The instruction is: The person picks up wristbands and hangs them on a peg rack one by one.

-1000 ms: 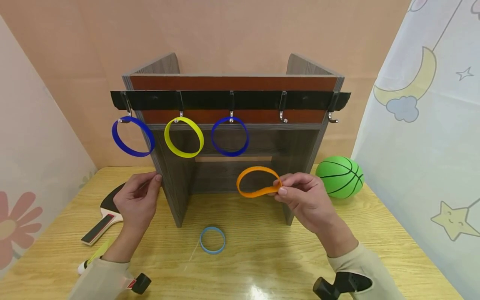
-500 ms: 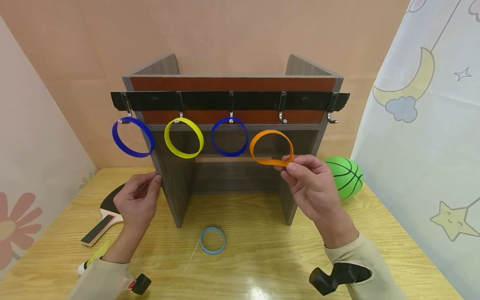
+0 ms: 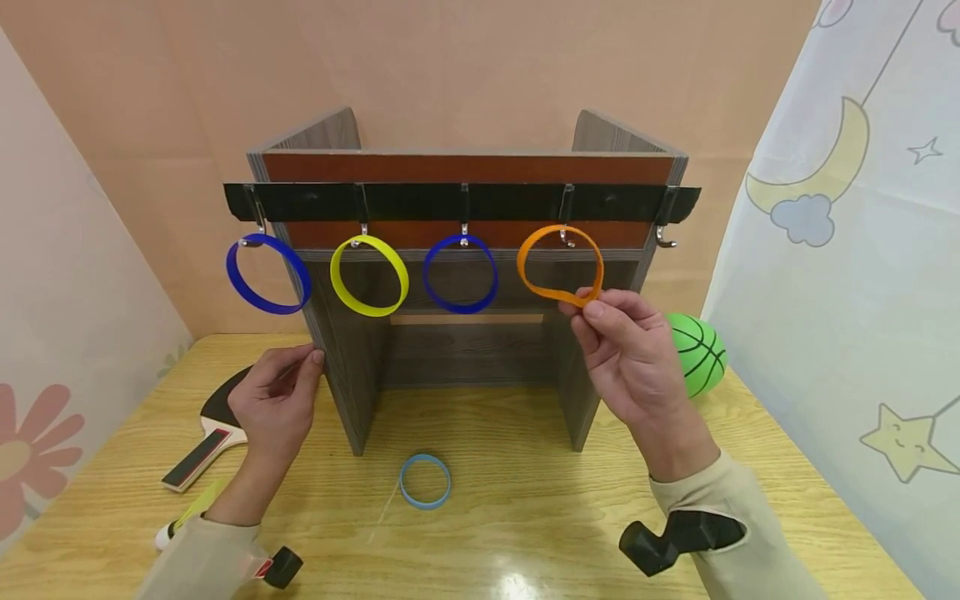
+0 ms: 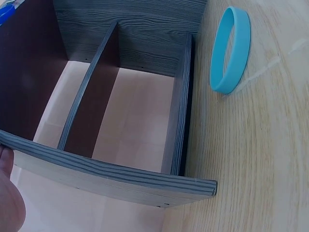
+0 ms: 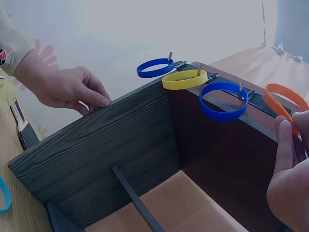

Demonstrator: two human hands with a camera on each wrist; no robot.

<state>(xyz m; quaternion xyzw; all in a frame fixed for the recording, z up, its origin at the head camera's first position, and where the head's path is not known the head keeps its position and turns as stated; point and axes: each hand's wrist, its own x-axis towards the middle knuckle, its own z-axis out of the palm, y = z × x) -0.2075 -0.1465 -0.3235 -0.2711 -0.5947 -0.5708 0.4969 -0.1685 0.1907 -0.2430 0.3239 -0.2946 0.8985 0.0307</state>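
My right hand [image 3: 630, 354] pinches the lower edge of an orange silicone wristband [image 3: 525, 279] between thumb and fingers. The band is held up at the fourth hook [image 3: 567, 240], whose tip shows inside the loop; whether its top rests on the hook I cannot tell. A blue wristband [image 3: 300, 287], a yellow wristband [image 3: 335, 279] and another blue wristband [image 3: 494, 283] hang from the first three hooks. My left hand [image 3: 273, 396] grips the front edge of the grey shelf unit's left side panel [image 4: 111, 168], thumb on the near side.
A fifth hook [image 3: 664, 238] at the right end of the black strip [image 3: 513, 202] bears nothing. A light blue wristband [image 3: 403, 492] lies on the table [image 3: 495, 517]. A table tennis bat [image 3: 198, 458] and a shuttlecock [image 3: 167, 533] lie left; a green ball [image 3: 701, 354] stands right.
My right hand has lifted the orange wristband up and to the right, from below the hook row to the fourth hook. The left hand has stayed on the side panel.
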